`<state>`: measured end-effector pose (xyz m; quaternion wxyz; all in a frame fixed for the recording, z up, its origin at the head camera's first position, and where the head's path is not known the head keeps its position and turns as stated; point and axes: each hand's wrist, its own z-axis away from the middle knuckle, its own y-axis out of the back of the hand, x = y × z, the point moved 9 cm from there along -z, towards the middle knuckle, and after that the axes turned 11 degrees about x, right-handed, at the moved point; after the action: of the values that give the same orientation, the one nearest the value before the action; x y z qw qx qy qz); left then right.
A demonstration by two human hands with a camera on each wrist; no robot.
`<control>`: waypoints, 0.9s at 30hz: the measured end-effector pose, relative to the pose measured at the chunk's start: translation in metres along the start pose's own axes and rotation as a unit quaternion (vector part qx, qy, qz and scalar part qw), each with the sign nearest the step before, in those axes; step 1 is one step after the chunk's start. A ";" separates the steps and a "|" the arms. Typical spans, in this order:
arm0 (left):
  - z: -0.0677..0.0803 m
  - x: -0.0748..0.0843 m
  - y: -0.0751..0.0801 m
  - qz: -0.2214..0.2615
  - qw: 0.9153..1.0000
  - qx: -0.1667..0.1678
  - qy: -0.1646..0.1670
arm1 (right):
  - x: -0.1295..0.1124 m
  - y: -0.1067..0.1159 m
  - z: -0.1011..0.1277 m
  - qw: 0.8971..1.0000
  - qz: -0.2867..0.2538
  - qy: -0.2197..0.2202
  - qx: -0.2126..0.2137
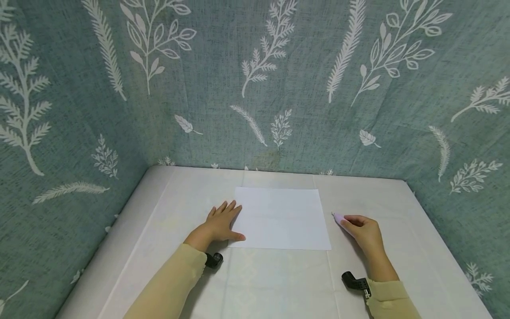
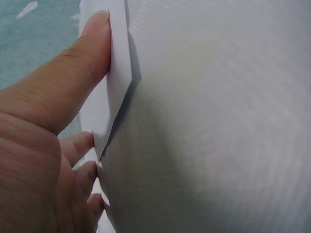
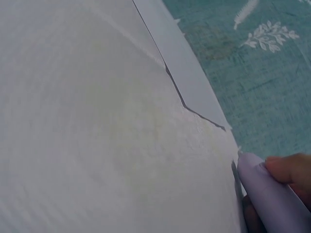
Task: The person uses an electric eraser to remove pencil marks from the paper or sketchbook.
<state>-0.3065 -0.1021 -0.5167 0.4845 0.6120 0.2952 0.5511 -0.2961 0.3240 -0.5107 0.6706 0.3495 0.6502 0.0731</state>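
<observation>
A blank white sheet of paper (image 1: 280, 218) lies flat on the table. My left hand (image 1: 222, 221) rests at its left edge with the fingers spread; in the left wrist view the thumb (image 2: 95, 48) presses on the paper near a corner. To the right of the sheet, my right hand (image 1: 364, 232) holds a pale purple pen-like tube (image 1: 340, 219) between thumb and fingers. Its narrow tip points up and left, toward the paper but apart from it. The right wrist view shows the tube's thick, smooth body (image 3: 272, 199) tapering to the tip; part of it is hidden by the hand.
A white cloth (image 1: 275, 283) with faint creases covers the table. Green fabric walls (image 1: 215, 79) with white leaf prints stand behind it and on both sides. Black wrist cameras sit on the left wrist (image 1: 215, 260) and the right wrist (image 1: 352, 281), by the yellow sleeves.
</observation>
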 end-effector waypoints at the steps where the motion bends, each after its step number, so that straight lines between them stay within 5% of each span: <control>1: 0.000 0.000 0.000 -0.001 1.000 0.001 -0.001 | 0.000 0.000 0.000 1.000 0.001 0.002 0.003; 12: -0.001 0.002 0.000 0.002 1.000 0.001 -0.002 | -0.003 -0.001 0.000 0.999 0.033 0.019 0.011; 27: -0.002 0.001 0.000 0.002 1.000 0.003 0.002 | -0.003 0.007 -0.002 0.996 0.084 0.006 -0.042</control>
<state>-0.3076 -0.1002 -0.5167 0.4808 0.6131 0.2964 0.5523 -0.2958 0.3282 -0.5043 0.6721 0.3738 0.6192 0.1588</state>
